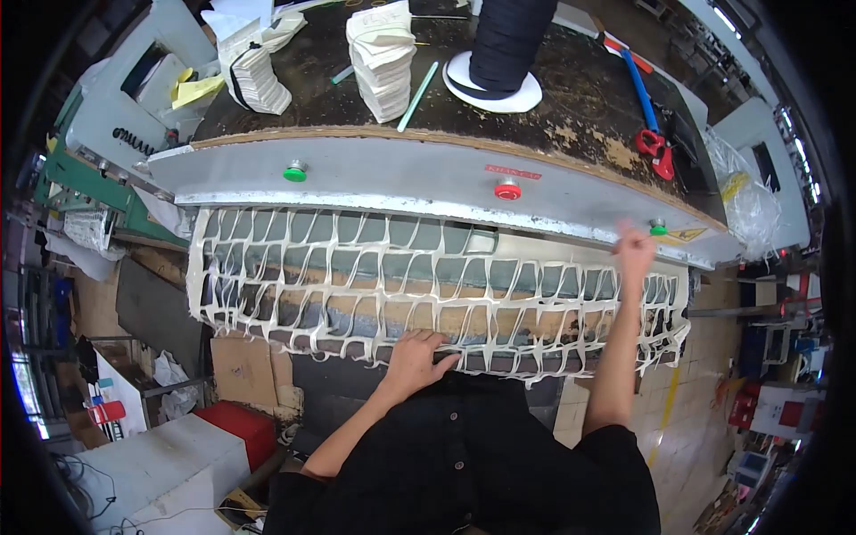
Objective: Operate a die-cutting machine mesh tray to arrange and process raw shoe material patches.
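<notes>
A cream sheet cut through into a grid of openings [383, 294] lies spread over the machine's bed, its strips twisted and sagging in places. At its near edge, my left hand [417, 364] rests on the strips with the fingers laid flat and the thumb apart. My right hand [635, 250] is raised over the sheet's far right side, close to a green push button [658, 228] on the grey machine front [401, 178]. Motion blurs its fingers, and whether they touch the button cannot be made out.
A red button [507, 189] and another green button [294, 171] sit along the machine front. On the dark worn top [321, 120] stand bundled pale pieces [382, 67], a black roll [510, 45], red-handled scissors [655, 152] and a pale green pen [417, 96].
</notes>
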The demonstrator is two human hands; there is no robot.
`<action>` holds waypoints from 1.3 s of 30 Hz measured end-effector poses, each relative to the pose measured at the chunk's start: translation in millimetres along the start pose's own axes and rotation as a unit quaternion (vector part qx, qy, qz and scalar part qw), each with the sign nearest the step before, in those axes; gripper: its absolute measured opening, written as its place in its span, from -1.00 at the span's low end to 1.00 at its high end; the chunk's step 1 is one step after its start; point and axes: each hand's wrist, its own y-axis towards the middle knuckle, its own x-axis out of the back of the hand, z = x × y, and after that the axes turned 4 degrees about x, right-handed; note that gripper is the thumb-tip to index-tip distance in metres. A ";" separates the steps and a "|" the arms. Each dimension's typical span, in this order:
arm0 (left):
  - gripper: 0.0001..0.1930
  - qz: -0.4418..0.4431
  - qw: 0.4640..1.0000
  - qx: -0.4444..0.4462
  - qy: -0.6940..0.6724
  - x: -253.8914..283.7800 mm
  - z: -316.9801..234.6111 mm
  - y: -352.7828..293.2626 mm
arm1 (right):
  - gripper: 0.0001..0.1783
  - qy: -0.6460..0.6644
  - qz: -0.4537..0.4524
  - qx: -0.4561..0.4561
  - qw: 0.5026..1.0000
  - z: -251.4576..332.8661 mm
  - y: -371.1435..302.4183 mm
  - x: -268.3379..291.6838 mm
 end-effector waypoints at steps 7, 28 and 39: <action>-0.58 -0.054 0.997 -0.005 0.054 -5.7 -7.0 27.6 | -0.38 -0.010 0.046 0.024 0.999 16.7 24.3 31.9; -0.57 -0.121 0.986 -0.007 0.115 23.8 29.9 37.8 | -0.51 -0.296 0.265 0.102 0.912 83.3 -214.4 -102.1; -0.63 0.010 0.995 0.075 0.065 47.0 30.3 47.1 | -0.61 -0.200 0.378 0.010 0.904 103.8 -199.1 -77.1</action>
